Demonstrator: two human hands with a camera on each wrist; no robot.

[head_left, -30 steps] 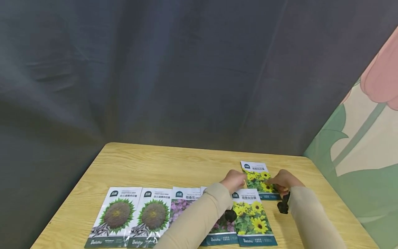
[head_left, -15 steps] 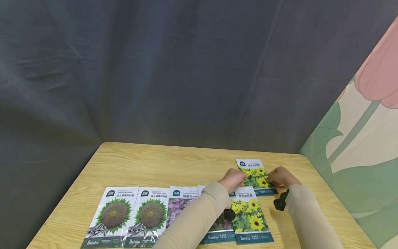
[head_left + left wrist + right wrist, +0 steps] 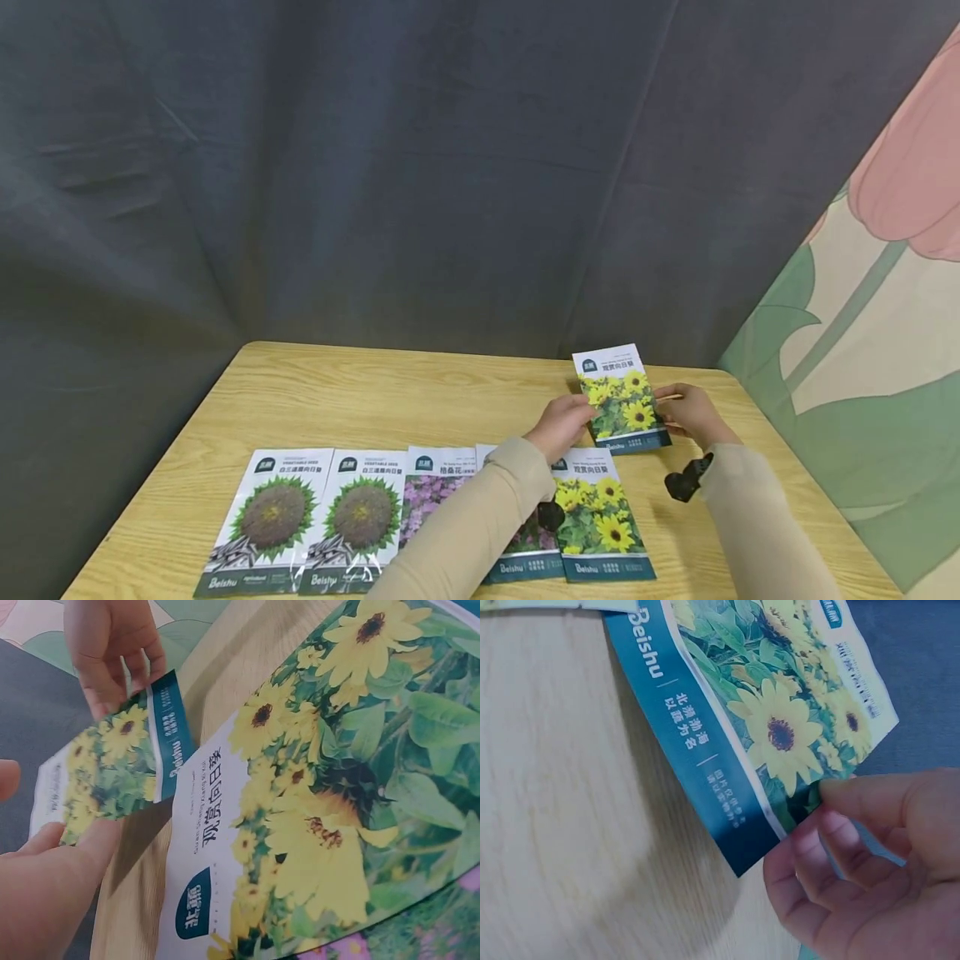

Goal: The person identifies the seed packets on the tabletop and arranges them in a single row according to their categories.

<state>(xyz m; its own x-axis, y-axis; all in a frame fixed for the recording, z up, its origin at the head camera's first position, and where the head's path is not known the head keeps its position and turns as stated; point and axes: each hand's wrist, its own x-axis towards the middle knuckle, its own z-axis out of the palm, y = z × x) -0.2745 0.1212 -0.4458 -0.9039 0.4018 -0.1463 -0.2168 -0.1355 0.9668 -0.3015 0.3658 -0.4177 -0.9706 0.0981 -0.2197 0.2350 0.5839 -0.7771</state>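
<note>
A seed packet printed with yellow flowers (image 3: pixel 624 404) is held between both hands, its top tilted up off the table. My left hand (image 3: pixel 561 427) pinches its left edge, thumb on the printed face in the left wrist view. On the opposite edge my right hand (image 3: pixel 692 413) grips with the thumb in front and fingers behind, as the right wrist view shows. A second yellow-flower packet (image 3: pixel 606 521) lies flat on the table, just below the held one. The left forearm partly covers the pink-flower packets (image 3: pixel 435 496) beside it.
Two sunflower-head packets (image 3: pixel 273 521) lie at the left end of the row on the wooden table (image 3: pixel 375 392). A dark curtain (image 3: pixel 420 183) hangs behind the table's back edge. At the right stands a flower-patterned wall (image 3: pixel 877 333).
The yellow-flower packet between my hands has been lifted from lying on the table and tilted upright. My fingers have taken hold of its two side edges. The row of packets stays put.
</note>
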